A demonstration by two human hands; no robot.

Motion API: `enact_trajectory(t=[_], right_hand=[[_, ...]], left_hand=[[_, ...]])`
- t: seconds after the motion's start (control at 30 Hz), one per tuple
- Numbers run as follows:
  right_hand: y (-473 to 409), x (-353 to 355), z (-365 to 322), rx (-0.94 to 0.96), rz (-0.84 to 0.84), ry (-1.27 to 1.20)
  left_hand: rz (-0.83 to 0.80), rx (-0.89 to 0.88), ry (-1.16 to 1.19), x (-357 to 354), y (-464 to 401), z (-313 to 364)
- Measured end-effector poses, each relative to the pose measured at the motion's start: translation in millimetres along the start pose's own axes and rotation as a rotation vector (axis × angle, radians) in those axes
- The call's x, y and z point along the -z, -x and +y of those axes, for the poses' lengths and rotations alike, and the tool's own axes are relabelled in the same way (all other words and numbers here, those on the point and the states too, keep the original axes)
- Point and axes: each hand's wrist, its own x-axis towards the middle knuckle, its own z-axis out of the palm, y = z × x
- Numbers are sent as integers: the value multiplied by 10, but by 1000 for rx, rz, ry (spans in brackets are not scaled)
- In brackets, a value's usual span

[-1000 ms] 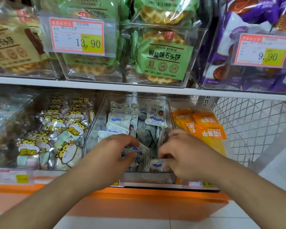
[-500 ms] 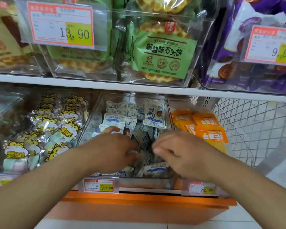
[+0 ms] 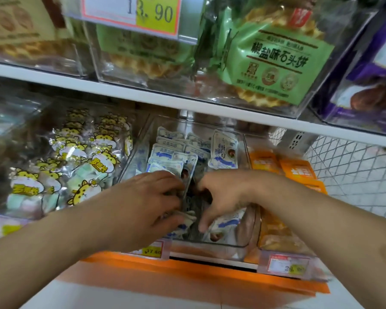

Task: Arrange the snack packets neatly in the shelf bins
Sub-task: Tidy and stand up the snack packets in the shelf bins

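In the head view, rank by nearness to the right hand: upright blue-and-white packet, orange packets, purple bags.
1. Upright blue-and-white packet, just behind the right hand.
2. Orange packets, in the next bin rightward.
3. Purple bags, upper shelf, far right.

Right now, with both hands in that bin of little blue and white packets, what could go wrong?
The left hand and right hand are both digging in the middle clear bin, so loose blue and white packets near its low front edge might spill onto the floor. One packet stands upright at the back and may topple if bumped. The orange packets sit close beside the right wrist and could get knocked.
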Motion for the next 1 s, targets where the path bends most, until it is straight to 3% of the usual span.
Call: enact_trajectory(t=[0.2, 0.3, 0.5, 0.8, 1.0], right_hand=[[77, -40, 21, 24, 32, -77], [101, 114, 53, -16, -19, -165], [61, 189, 87, -72, -146, -75], [14, 164, 87, -61, -144, -117], [-20, 151, 126, -110, -21, -204]], left_hand=[[-348, 142, -53, 52, -204, -47], [-357, 125, -84, 29, -253, -51], [-449, 51, -79, 129, -260, -77], [-471, 30, -130, 198, -311, -100], [-440, 19, -168, 347, -107, -149]])
